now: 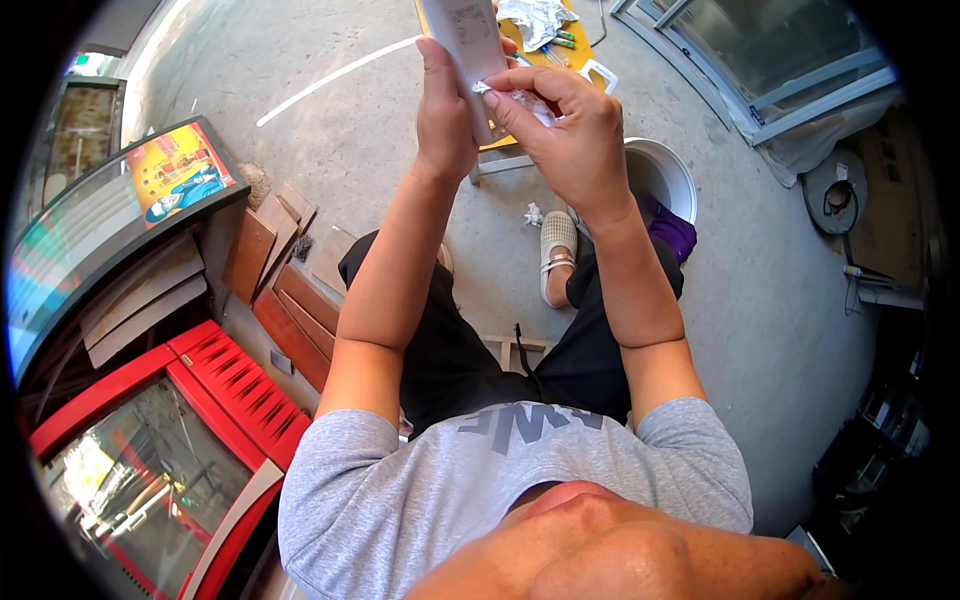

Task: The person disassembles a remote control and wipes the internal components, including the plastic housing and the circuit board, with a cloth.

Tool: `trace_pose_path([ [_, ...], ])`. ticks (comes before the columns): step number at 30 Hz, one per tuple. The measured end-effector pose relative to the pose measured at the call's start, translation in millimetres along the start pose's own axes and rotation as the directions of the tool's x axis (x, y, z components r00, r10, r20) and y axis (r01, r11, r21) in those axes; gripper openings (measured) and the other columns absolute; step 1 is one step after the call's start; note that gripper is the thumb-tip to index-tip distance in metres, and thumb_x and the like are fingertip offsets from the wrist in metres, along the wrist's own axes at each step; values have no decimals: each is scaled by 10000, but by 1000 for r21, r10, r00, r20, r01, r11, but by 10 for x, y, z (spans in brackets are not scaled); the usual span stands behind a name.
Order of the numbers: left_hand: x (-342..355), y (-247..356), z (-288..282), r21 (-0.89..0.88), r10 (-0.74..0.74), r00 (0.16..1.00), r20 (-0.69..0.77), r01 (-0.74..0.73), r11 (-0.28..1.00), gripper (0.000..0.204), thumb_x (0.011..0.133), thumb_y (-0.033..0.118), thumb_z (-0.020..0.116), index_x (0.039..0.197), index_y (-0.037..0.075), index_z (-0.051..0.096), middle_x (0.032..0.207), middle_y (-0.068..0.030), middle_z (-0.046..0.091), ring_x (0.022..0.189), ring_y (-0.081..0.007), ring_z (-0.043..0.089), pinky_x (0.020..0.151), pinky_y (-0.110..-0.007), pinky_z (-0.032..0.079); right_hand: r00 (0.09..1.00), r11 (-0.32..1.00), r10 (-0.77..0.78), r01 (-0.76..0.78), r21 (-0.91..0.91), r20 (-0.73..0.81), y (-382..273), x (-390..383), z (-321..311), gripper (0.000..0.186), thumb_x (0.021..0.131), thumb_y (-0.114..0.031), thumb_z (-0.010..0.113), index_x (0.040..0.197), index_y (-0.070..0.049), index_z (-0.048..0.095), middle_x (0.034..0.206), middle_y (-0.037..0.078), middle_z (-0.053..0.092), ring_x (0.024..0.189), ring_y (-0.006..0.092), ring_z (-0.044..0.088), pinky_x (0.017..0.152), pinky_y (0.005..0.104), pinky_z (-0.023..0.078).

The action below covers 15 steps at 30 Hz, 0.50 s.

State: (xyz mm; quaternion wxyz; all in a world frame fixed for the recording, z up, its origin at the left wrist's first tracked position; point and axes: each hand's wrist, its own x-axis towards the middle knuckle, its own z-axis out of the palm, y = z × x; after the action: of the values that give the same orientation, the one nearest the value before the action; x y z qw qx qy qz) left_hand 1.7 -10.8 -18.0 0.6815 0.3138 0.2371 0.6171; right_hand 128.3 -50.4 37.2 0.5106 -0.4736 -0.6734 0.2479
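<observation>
My left hand [447, 125] is wrapped round a long white panel-like piece [462, 40] with greyish marks on its face, held up in front of me. The fingers of my right hand [575, 130] pinch a crumpled white tissue [535, 105] against the piece's right edge. Part of the tissue bunches under the right palm. Beyond both hands is a small yellow-topped table [582, 48], partly covered by them. On it lie crumpled white paper or plastic [538, 18], a few slim green-and-clear items [560, 42] and a white loop-shaped handle [600, 74].
A pale bucket [664, 165] with something purple [672, 235] at it stands by my right knee. A crumpled white scrap [534, 214] lies on the floor. Left are wooden boards [290, 315], a red glass-fronted cabinet [240, 395] and a curved glass case [110, 215]; framed windows [770, 60] lean at far right.
</observation>
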Motion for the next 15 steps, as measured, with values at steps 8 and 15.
trace_pose_path([
  [8, -22, 26, 173, 185, 232, 971, 62, -239, 953, 716, 998, 597, 139, 1365, 42, 405, 1043, -103, 575, 901, -189, 573, 821, -320, 486, 1000, 999, -14, 13, -42, -21, -4, -61, 92, 140, 767, -85, 748, 876, -3, 719, 801, 69, 680, 709, 122, 639, 671, 249, 511],
  [15, 4, 52, 81, 18, 251, 967, 45, -252, 968, 708, 999, 587, 176, 1362, 25, 406, 1027, -117, 574, 869, -213, 566, 791, -346, 494, 999, 1000, -29, 28, -2, -38, 19, -82, 185, 91, 705, -108, 720, 736, -33, 679, 735, 103, 639, 659, 260, 637, 611, 336, 513],
])
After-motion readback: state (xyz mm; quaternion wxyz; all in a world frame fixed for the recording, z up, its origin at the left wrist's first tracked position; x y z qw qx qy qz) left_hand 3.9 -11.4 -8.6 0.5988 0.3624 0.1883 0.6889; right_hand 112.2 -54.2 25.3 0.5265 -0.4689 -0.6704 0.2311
